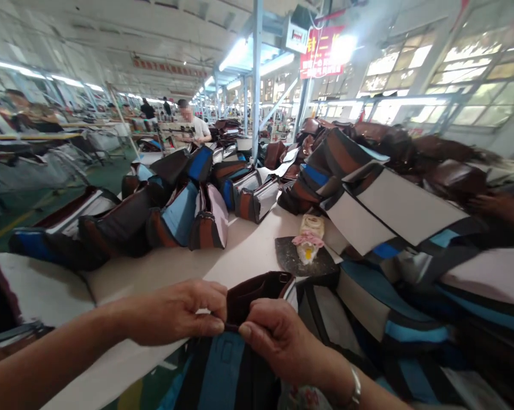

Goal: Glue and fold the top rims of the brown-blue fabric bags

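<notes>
A dark bag [223,370] with a blue stripe stands upright at the table's near edge, its dark maroon lining [257,289] showing at the open top. My left hand [180,312] pinches the bag's upper edge, thumb in front and fingers curled behind. Close beside it, my right hand [278,336] grips the same edge with its thumb pressed on the rim. The two thumbs nearly meet above the blue stripe. A metal bracelet circles my right wrist. The lower part of the bag runs out of view.
Unfinished bags [175,213] line the far side of the pale table [248,245]. A glue bottle with a pink cloth [310,239] lies on a dark board [285,256]. More bags are heaped on the right [368,199]. A person in a white shirt [199,128] sits further back.
</notes>
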The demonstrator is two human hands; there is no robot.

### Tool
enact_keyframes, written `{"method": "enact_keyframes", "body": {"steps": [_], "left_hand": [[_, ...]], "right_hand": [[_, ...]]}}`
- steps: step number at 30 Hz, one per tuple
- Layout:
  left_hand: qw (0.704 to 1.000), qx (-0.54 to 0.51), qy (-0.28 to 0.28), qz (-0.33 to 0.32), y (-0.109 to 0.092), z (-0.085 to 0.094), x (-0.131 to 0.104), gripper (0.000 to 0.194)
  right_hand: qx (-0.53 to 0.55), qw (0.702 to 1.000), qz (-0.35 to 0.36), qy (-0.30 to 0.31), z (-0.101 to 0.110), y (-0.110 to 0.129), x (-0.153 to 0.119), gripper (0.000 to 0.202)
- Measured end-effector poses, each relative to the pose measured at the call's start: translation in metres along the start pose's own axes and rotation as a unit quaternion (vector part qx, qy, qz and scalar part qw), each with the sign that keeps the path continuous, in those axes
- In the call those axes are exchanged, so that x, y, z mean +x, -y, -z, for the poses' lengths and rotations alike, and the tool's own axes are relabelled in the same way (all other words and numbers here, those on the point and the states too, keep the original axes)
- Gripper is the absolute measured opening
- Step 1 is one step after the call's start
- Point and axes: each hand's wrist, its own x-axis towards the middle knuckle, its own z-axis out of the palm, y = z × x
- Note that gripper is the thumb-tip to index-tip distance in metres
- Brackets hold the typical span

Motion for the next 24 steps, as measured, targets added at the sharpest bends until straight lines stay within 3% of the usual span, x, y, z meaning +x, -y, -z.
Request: {"method": "enact_keyframes", "body": {"steps": [3,5,7,10,13,16,19,22,24], "left_hand": [[0.999,-0.034,-0.027,0.004,0.006,-0.004,0.005,0.03],[0.997,-0.043,-0.055,0.011,0.011,-0.007,0.009,0.034],[0.996,-0.04,-0.08,0.013,0.013,-0.008,0.016,0.037],[0.994,-0.018,-0.108,0.017,0.006,-0.007,0.034,0.036],[0.992,0.005,-0.127,0.022,-0.016,-0.009,0.063,0.037],[0.99,0.006,-0.137,0.016,-0.047,-0.016,0.095,0.039],[0.986,0.012,-0.157,-0.048,-0.076,-0.027,0.116,0.039],[0.967,0.002,-0.223,-0.119,-0.09,-0.035,0.123,0.038],[0.963,-0.021,-0.244,-0.111,-0.087,-0.037,0.125,0.045]], "right_hand": [[-0.095,0.992,0.038,-0.067,0.008,0.003,-0.011,0.035],[-0.189,0.971,0.053,-0.139,0.015,0.008,-0.027,0.022],[-0.229,0.954,0.022,-0.19,0.021,0.012,-0.048,0.031],[-0.158,0.972,-0.077,-0.155,0.022,0.015,-0.078,0.045],[-0.042,0.981,-0.153,-0.116,0.018,0.016,-0.093,0.048],[0.066,0.963,-0.201,-0.17,0.016,0.017,-0.101,0.045],[0.139,0.94,-0.207,-0.235,0.023,0.017,-0.118,0.047],[0.194,0.897,-0.227,-0.325,0.043,0.019,-0.156,0.047],[0.18,0.848,-0.273,-0.418,0.066,0.023,-0.197,0.046]]}}
